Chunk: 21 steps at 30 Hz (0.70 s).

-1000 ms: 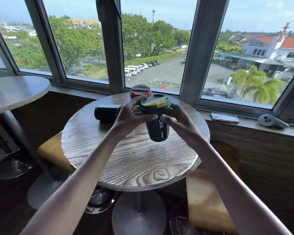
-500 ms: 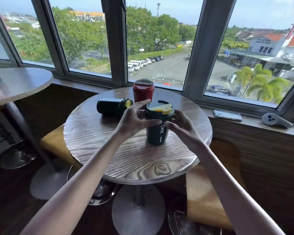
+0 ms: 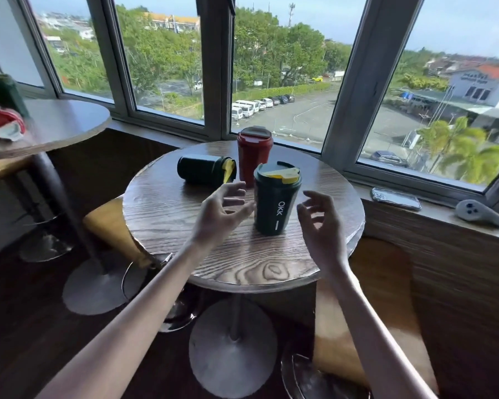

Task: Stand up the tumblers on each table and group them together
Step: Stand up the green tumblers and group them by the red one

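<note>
Flanking the upright green tumbler, both spread hands grip nothing; left-table tumblers are blurred.

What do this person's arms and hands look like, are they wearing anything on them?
Nothing is worn as far as the picture shows. Both forearms are bare up to the frame edge, with no sleeve in sight. The left hand and the right hand have no glove, and no ring, watch or bracelet shows on the fingers or wrists. The arms are slim, and there are no markings on them.
</note>
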### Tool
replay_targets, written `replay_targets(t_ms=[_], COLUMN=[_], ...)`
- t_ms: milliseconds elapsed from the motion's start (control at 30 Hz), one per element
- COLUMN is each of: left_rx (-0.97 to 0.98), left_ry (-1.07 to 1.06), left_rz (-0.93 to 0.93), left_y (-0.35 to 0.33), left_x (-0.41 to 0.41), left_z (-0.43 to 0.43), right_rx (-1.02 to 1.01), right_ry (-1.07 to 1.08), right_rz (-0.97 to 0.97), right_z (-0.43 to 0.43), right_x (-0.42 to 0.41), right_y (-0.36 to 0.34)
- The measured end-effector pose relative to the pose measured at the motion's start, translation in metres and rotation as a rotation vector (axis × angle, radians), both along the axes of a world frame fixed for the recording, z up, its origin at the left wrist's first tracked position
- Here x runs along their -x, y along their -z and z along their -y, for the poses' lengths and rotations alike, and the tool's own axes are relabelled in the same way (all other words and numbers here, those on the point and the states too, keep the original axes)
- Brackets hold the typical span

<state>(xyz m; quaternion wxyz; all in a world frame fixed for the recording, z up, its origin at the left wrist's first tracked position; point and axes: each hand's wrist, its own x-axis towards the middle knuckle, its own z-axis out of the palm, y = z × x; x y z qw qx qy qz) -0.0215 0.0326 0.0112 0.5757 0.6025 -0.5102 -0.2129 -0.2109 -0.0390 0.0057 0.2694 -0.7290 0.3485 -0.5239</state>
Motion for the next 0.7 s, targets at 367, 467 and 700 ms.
replay_targets(t_ms=[367,467,700], left_rx=[-0.062,-0.075,-0.169], left_ry=[-0.110,-0.078,0.113], left_rz=[0.154,0.246,0.501], left_y=[0.002,0.000,-0.006], left_x=[-0.125,-0.170,-0.246], left_z=[-0.029,-0.011,0.042], right_rx=[0.253,0.210,-0.147], right_ry=[-0.271,-0.211,0.035], right_rz=[-0.217,-0.313,-0.621], right_z=[-0.071,-0.054,0.012], right_x=[-0.085,-0.124,-0.178], right_y=[-0.016,-0.025,-0.032])
